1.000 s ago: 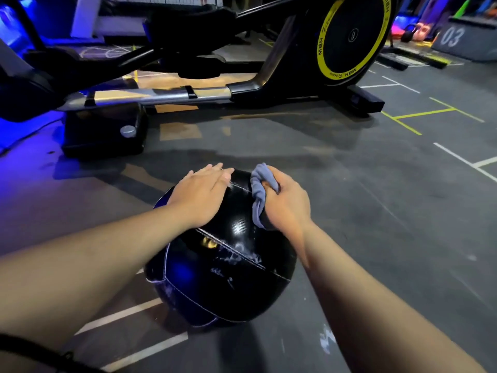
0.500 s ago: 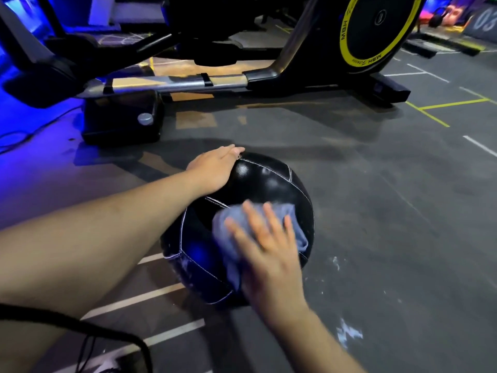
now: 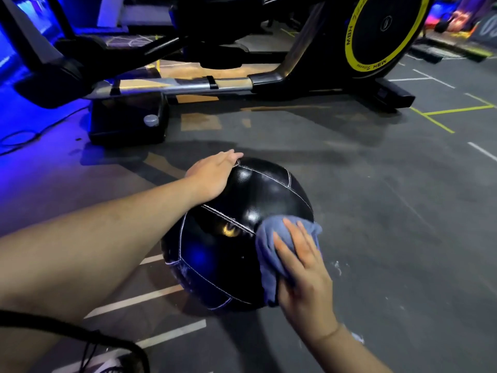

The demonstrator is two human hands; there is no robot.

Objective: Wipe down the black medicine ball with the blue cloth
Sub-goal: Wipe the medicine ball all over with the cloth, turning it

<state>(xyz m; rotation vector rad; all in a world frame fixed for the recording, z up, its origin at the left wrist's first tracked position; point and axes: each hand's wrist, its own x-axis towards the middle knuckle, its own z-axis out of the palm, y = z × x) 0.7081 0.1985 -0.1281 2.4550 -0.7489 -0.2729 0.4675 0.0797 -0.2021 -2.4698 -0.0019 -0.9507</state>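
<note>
On the dark grey gym floor, near the middle of the view, lies the black medicine ball, its glossy panels divided by white-stitched seams. The left hand lies flat on the ball's upper far-left side, fingers straight and held together, their tips reaching over the crown and gripping nothing. The right hand is set palm down on the ball's near right flank, with the blue cloth between hand and ball. Its fingers are straight and slightly spread, pressing the cloth against the surface. The fingertips end just short of the cloth's upper edge, which shows beyond them. The cloth is bunched. Folds spill out to the left of the fingers, and a tail hangs down beside the heel of the hand. The thumb is hidden, so its hold on the cloth cannot be told. Behind the ball stands an elliptical trainer with a black flywheel ringed in yellow, well apart from both hands. White floor lines run beneath the left forearm. A black strap and part of a shoe occupy the lower left corner.
</note>
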